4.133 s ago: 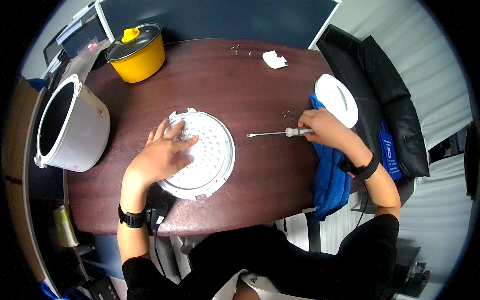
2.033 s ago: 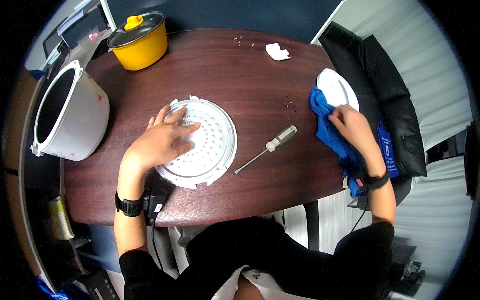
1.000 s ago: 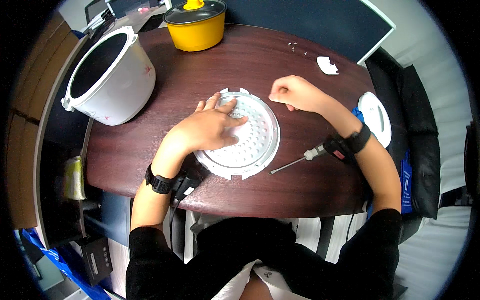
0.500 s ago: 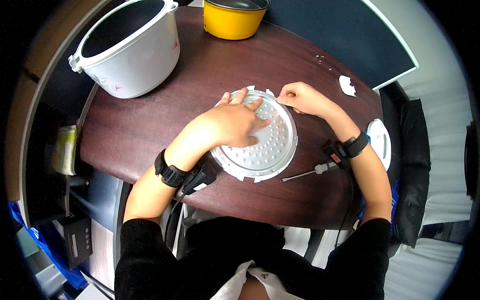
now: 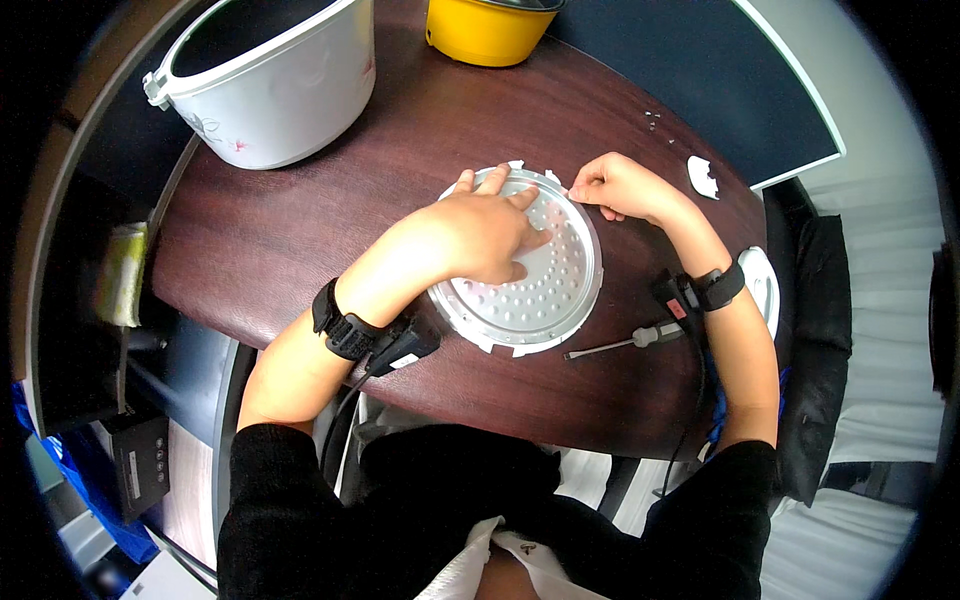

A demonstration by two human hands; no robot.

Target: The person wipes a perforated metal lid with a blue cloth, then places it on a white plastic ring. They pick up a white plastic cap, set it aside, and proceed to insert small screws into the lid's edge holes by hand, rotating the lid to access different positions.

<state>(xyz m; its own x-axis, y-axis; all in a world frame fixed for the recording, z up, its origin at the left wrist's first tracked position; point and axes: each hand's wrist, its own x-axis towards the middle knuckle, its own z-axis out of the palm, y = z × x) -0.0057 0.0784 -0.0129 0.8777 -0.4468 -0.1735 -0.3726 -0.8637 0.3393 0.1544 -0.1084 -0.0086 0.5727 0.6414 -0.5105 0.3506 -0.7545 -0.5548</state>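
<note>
A round silver metal lid [image 5: 565, 290], dimpled in the middle and edged with white plastic tabs, lies flat on the table. My left hand [image 5: 485, 235] rests on its upper left part with the fingers spread, pressing against the surface. At the upper right rim, the fingertips of my right hand [image 5: 617, 188] are pinched together on the white edging; exactly how much of it they grip is hidden. Below and to the right of the lid lies a flat-blade screwdriver [image 5: 640, 338] with a translucent grey handle.
A white pot-shaped housing [image 5: 280, 100] stands at the far left, with a yellow pot [image 5: 490, 35] at the back. A broken white piece [image 5: 702, 177] and small fragments [image 5: 653, 122] lie far right. A white oval part [image 5: 762, 285] sits beyond my right forearm, at the table edge [image 5: 560, 445].
The whole view has shifted slightly. My left hand stays spread on the lid and my right hand keeps its pinch at the rim, with little visible movement.
</note>
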